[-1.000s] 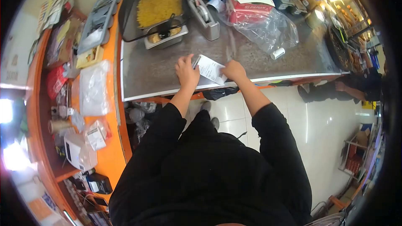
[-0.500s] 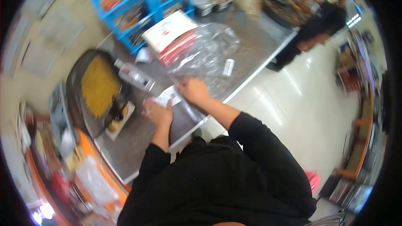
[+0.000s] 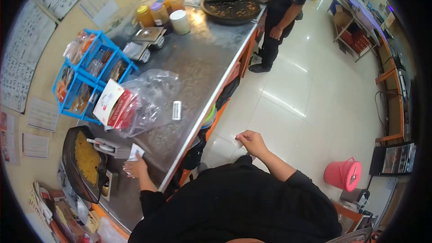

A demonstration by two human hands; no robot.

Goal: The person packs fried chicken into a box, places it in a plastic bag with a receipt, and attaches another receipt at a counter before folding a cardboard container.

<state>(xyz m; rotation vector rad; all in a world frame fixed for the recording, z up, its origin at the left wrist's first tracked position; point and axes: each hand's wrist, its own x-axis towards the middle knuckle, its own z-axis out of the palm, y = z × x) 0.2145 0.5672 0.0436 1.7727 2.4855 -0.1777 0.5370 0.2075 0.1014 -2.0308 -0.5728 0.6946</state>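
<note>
My left hand (image 3: pixel 136 167) rests on the metal counter (image 3: pixel 186 69) with its fingers spread, touching a small white paper (image 3: pixel 136 152). Away from the counter edge, over the tiled floor, my right hand (image 3: pixel 252 143) is closed in a pinch on a small whitish scrap (image 3: pixel 238 143). Just behind the paper lies a grey and white device (image 3: pixel 110 148). A red and white packet (image 3: pixel 118 108) and a clear plastic bag (image 3: pixel 155 94) sit farther up the counter, beside a small white item (image 3: pixel 177 110).
A black tray of yellow food (image 3: pixel 86 157) is at the left, below blue baskets (image 3: pixel 92 78). Bottles (image 3: pixel 145 16) and a large dark pan (image 3: pixel 231 9) stand at the back. Another person (image 3: pixel 283 18) stands beyond the counter. A pink bucket (image 3: pixel 339 174) is on the floor.
The view has swung to the right. My right hand has moved off the counter, away from the paper and my left hand, and now pinches a small scrap.
</note>
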